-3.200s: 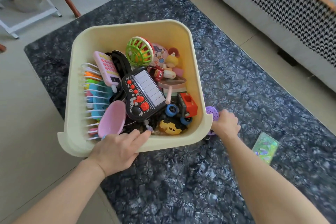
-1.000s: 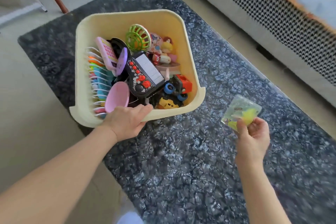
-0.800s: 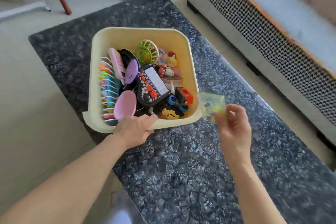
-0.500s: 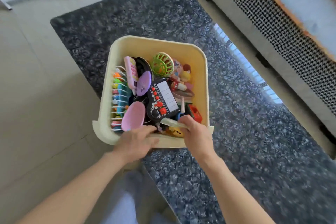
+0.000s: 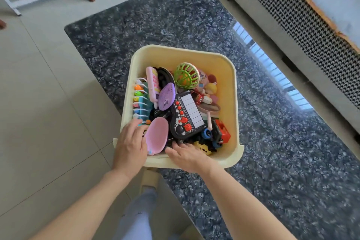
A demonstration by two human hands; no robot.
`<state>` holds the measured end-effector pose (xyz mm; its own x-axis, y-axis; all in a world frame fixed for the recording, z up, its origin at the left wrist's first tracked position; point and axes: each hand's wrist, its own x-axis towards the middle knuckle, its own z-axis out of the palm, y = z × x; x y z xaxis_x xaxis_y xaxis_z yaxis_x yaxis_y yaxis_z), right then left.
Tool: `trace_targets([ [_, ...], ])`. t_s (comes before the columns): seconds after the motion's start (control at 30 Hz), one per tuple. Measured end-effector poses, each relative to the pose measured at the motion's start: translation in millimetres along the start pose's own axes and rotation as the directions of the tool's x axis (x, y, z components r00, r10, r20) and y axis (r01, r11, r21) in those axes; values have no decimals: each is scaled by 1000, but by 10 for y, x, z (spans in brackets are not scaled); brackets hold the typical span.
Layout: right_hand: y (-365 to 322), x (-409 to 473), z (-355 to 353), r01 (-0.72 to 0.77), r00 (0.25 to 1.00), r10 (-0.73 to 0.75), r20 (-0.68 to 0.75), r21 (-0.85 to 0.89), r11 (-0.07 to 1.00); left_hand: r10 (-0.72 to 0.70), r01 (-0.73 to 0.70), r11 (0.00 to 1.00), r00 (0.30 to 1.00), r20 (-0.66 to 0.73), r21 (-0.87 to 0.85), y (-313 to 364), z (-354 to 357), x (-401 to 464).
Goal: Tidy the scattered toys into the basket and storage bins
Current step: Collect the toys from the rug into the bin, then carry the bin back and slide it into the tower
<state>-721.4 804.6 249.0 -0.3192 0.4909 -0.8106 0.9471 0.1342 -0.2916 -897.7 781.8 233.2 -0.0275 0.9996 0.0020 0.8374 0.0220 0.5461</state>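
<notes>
**Bin nearly full, little left in sight**

Over the near rim of the cream bin [image 5: 232,84], both hands reach in among the toys. The left hand [image 5: 131,147] lies with fingers extended across the near-left corner, fingertips touching the rainbow xylophone [image 5: 140,101] and its side against the pink oval toy [image 5: 157,135]; it grasps nothing. The right hand [image 5: 188,155] rests flat-fingered on the pile just below the black toy keyboard [image 5: 186,116], released; I cannot tell whether anything lies beneath it.

Judging from the bin, the tidying looks far along: it is heaped with toys, among them a purple oval toy [image 5: 166,95], a pink toy phone [image 5: 153,84], a green cage ball [image 5: 186,76], a red truck [image 5: 222,132] and a yellow piece [image 5: 203,147]. No loose toy shows on the dark marbled tabletop [image 5: 272,132] around the bin. What probably remains is settling the pile and checking places outside the view.

The bin sits on the tabletop's near-left edge, its near rim overhanging slightly toward the tiled floor [image 5: 48,113].
</notes>
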Motion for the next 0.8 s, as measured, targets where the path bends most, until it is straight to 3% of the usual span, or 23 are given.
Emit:
trace_targets([
  [0.07,-56,-36,28,60,974,-7,-225,230,971,-14,14,1000,1000,7,4,1,-52,76],
  [0.1,-72,-101,28,112,914,65,-401,402,909,-9,9,1000,1000,1,6,8,-95,138],
  [0.13,-40,-169,46,176,800,168,-576,493,852,-9,9,1000,1000,-10,5,8,-126,183],
  [0.2,137,-284,-26,231,453,310,-836,446,865,-71,72,997,997,12,-26,32,-223,323],
  [0.23,263,-317,-82,179,318,359,-877,427,886,-123,124,991,992,29,-46,58,-282,380],
  [0.27,390,-333,-167,93,248,420,-873,454,886,-174,176,983,984,36,-60,86,-339,436],
  [0.3,510,-347,-259,2,238,489,-839,504,864,-230,232,970,972,43,-67,104,-380,481],
  [0.33,627,-354,-349,-74,285,565,-774,570,819,-296,299,952,953,61,-63,116,-414,532],
  [0.43,906,-353,-492,-191,576,681,-452,736,650,-477,472,878,854,206,80,101,-444,604],
  [0.47,958,-356,-478,-232,652,664,-366,738,634,-513,492,858,818,259,147,88,-445,576],
  [0.5,996,-357,-453,-274,681,657,-323,719,638,-538,499,843,789,298,201,66,-436,544],
  [0.57,1031,-372,-363,-316,672,667,-322,691,651,-560,508,828,774,295,240,36,-423,449],
  [0.67,1037,-390,-230,-313,626,677,-387,670,673,-548,504,831,815,188,234,67,-461,333],
  [0.8,1000,-552,-125,-230,552,633,-543,631,741,-535,510,821,844,35,257,101,-560,-1],
])
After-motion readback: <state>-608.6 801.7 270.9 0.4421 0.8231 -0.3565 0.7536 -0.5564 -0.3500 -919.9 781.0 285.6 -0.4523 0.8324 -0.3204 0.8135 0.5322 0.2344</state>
